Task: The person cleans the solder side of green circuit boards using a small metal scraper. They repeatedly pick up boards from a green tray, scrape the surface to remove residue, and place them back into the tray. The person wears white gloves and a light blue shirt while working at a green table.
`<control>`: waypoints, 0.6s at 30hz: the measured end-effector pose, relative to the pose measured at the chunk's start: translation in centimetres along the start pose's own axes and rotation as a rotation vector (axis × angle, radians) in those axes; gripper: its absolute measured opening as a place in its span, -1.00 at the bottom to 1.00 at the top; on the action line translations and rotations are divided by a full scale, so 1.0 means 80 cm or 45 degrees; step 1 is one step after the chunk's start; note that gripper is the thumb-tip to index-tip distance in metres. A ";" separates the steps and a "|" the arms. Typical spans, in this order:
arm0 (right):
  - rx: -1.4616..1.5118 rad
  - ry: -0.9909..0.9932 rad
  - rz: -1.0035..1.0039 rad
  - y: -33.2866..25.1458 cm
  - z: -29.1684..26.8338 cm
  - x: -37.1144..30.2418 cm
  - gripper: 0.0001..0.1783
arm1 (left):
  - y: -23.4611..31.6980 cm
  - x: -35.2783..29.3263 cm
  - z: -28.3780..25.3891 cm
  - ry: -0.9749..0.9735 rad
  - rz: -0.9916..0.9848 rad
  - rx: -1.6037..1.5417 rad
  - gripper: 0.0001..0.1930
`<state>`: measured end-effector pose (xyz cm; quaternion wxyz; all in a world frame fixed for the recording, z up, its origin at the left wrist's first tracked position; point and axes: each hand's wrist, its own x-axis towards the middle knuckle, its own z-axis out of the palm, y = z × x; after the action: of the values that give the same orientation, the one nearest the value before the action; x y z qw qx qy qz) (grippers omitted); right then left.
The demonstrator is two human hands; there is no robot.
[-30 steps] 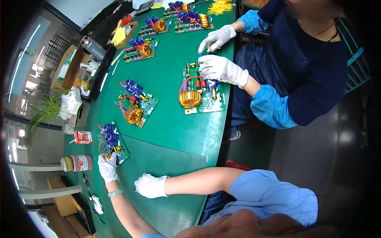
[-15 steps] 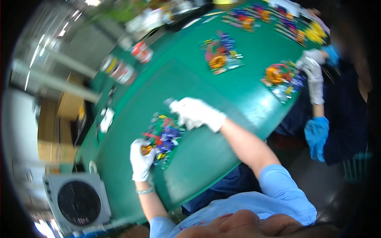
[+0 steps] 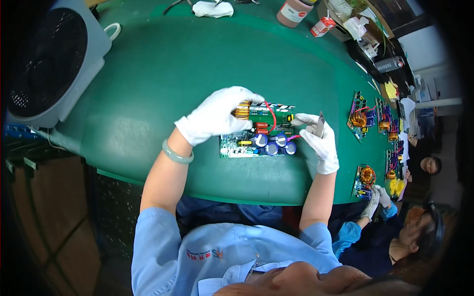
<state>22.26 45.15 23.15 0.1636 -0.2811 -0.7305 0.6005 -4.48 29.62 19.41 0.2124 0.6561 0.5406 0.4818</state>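
Note:
A green circuit board [image 3: 256, 152] lies on the green mat in front of me, carrying blue-topped capacitors [image 3: 271, 148], a red wire and a copper-wound coil [image 3: 242, 110]. My left hand [image 3: 219, 112], in a white glove, has its fingers closed around the coil at the board's upper left. At the right edge of the board, my gloved right hand [image 3: 320, 143] is closed with a flat grey metal tool [image 3: 320, 126] held in it, pointing up. Its fingertips are close to a yellow part on the board; whether they touch it is unclear.
A grey fan-like unit [image 3: 74, 64] stands at the left. At the back are a jar [image 3: 294, 12], a red-and-white carton [image 3: 323, 26] and a white cloth [image 3: 213, 9]. More coil boards [image 3: 359, 118] lie at the right, where a co-worker's gloved hands [image 3: 375, 202] touch one.
My view has turned, so the fan now sits at upper left. The right hand has come to the board's right edge with the grey tool; the left remains at the coil.

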 end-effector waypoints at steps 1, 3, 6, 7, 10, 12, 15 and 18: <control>-0.043 -0.100 0.057 -0.007 -0.005 -0.001 -0.50 | -0.003 -0.007 -0.002 0.041 -0.173 -0.217 -0.55; -0.060 -0.159 0.103 -0.003 -0.009 -0.007 -0.54 | -0.002 -0.004 -0.006 0.118 -0.443 -0.506 -0.62; -0.109 -0.150 0.098 0.007 -0.005 -0.013 -0.66 | -0.011 0.002 0.000 0.361 -0.267 -0.133 -0.77; -0.133 -0.148 0.120 0.009 -0.006 -0.013 -0.69 | -0.013 0.002 0.004 0.343 -0.234 -0.086 -0.79; -0.030 -0.042 0.159 0.026 -0.006 -0.015 -0.85 | -0.006 0.008 0.015 0.269 -0.131 0.027 -0.82; 0.033 0.052 0.174 0.013 0.004 -0.014 -0.84 | -0.005 0.006 0.017 0.246 -0.076 0.085 -0.83; 0.047 0.119 0.269 0.028 -0.014 -0.015 -0.73 | -0.003 0.007 0.020 0.241 -0.189 -0.052 -0.81; 0.099 0.095 0.261 0.018 -0.015 -0.018 -0.71 | -0.001 0.008 0.018 0.200 -0.361 -0.253 -0.76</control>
<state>24.40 45.39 22.14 0.1393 -0.3698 -0.6674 0.6312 -3.36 30.60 18.96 0.2991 0.5094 0.5925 0.5477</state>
